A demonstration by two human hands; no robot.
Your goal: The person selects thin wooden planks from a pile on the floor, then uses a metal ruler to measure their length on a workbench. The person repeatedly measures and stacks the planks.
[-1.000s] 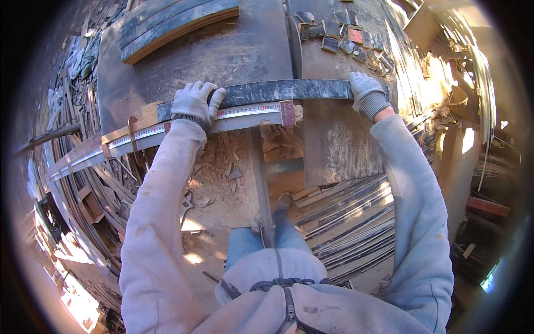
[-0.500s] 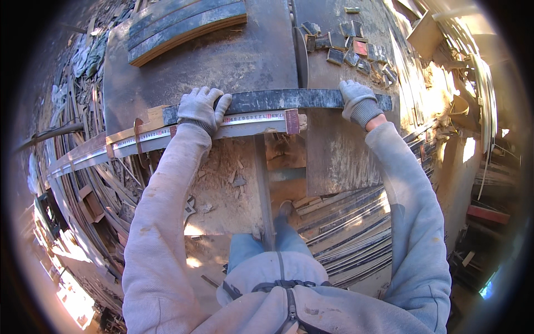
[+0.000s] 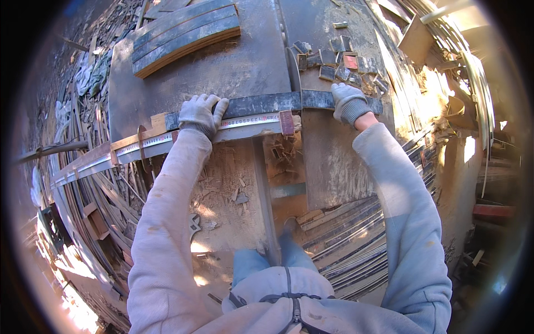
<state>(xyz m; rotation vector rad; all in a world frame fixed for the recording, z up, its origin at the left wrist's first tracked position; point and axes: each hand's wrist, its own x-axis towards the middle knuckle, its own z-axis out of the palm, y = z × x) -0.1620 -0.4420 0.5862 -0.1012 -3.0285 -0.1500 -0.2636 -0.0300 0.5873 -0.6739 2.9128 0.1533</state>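
My left hand (image 3: 203,113), in a pale work glove, is closed over a narrow dark-faced wooden board (image 3: 261,103) and the rail behind which it lies. The rail carries a white measuring tape (image 3: 250,121). My right hand (image 3: 350,103), gloved too, is closed on the right-hand length of the board (image 3: 317,99). Between my hands, the edge of a thin curved saw blade (image 3: 294,65) stands up from the table slot, and a fine line crosses the board there. Whether the two lengths are fully apart I cannot tell.
Stacked dark-faced boards (image 3: 189,42) lie at the table's far left. Several short offcuts (image 3: 328,58), one red, are scattered beyond my right hand. A rusty clamp (image 3: 141,142) sits on the rail's left part. Long strips (image 3: 356,245) lie below at right; wood scraps heap at left.
Both hands have pushed the board and rail forward relative to the table, toward the blade. A dividing line now crosses the board, which looked unbroken before.
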